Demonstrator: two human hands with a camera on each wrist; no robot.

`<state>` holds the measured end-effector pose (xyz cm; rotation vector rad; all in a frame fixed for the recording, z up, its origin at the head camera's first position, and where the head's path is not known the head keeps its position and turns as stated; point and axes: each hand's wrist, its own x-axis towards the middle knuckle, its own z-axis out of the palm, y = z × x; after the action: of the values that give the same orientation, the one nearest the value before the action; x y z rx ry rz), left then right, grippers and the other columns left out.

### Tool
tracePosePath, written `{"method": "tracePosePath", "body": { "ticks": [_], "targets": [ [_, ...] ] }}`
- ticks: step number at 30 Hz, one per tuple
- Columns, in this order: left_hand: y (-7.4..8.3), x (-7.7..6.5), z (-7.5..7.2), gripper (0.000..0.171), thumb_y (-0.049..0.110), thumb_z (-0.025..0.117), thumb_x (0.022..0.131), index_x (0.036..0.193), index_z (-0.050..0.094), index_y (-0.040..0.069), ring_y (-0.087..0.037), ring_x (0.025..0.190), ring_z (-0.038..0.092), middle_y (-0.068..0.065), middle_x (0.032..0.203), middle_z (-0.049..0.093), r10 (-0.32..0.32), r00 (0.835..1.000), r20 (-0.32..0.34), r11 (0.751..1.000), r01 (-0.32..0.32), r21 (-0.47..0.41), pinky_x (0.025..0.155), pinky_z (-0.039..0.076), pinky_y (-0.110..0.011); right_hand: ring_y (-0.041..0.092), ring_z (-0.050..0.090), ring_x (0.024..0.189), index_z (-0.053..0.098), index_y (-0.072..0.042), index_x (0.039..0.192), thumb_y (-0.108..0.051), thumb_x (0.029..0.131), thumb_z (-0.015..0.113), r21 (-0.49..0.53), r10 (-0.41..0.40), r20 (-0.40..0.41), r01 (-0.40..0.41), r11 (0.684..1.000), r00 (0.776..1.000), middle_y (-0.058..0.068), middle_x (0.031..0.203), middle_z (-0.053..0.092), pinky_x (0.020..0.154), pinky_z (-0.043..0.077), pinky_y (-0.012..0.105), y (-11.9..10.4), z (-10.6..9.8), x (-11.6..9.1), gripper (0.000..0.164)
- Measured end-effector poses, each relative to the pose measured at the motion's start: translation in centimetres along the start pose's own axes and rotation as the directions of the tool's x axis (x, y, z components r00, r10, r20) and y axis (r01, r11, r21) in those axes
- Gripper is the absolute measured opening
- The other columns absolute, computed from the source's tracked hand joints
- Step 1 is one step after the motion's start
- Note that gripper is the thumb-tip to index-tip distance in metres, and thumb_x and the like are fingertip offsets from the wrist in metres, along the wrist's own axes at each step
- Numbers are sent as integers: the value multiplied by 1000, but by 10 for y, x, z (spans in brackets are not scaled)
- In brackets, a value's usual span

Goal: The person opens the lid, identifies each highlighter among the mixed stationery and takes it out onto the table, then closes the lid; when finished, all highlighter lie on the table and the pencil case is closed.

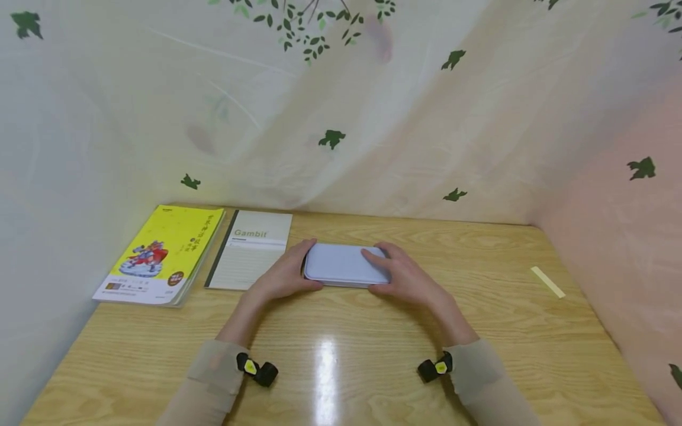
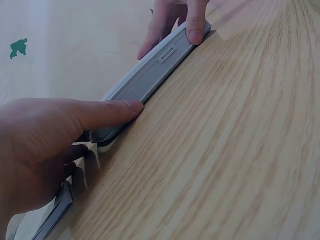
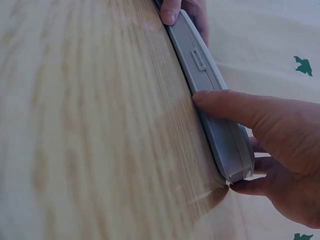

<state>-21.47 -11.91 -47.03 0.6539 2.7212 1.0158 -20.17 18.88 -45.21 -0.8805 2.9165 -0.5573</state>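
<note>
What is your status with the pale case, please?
Left hand and right hand gripping opposite ends. Pale case closed. Notebook close on the left, not between the hands.

The flat case [image 1: 341, 264] is pale lavender-blue. The tabletop [image 1: 383, 343] shows honey-brown wood grain. The paperback [image 1: 181, 236] is yellow and white with a red-and-blue figure [image 1: 144, 258], the "Gambit" notebook [image 1: 242, 266] whitish, dark-spined. Dark green birds [image 1: 333, 139] pattern an off-white curtain [image 1: 373, 171]; the sleeves [image 1: 490, 373] are beige.
</note>
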Motion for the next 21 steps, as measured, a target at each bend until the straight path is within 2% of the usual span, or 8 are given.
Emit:
{"method": "tracePosePath", "body": {
  "ticks": [8, 14, 18, 21],
  "targets": [
    [2, -1, 0, 104, 34, 85, 82, 162, 26, 2, -41, 157, 27, -23, 166, 32, -17, 1000, 7, 1000, 17, 1, 129, 24, -53, 41, 47, 140, 43, -18, 158, -36, 88, 81, -41, -38, 18, 38, 998, 999, 26, 157, 41, 115, 45, 54, -1, -4, 0, 82],
    [2, -1, 0, 103, 33, 85, 83, 161, 26, 1, -41, 155, 30, -24, 165, 34, -10, 1000, -3, 1000, 10, 21, 128, 26, -54, 40, 50, 137, 37, -15, 160, -40, 92, 77, -126, -91, 54, 97, 987, 994, 28, 156, 40, 109, 50, 52, 0, -5, 0, 82],
    [3, -1, 1, 103, 33, 85, 83, 161, 27, 0, -41, 155, 31, -24, 165, 35, -10, 1000, -5, 999, 10, 33, 128, 27, -53, 46, 48, 140, 33, -19, 162, -45, 97, 69, -204, -122, 67, 133, 970, 990, 27, 156, 39, 109, 50, 56, 2, -3, -3, 78],
    [4, 0, 2, 103, 34, 86, 82, 160, 28, 0, -40, 155, 32, -24, 164, 36, -8, 1000, -8, 999, 9, 41, 128, 27, -53, 50, 50, 137, 32, -20, 163, -46, 100, 63, -300, -179, 58, 188, 935, 982, 29, 153, 41, 107, 52, 58, 3, -1, -5, 75]
  ]
}}
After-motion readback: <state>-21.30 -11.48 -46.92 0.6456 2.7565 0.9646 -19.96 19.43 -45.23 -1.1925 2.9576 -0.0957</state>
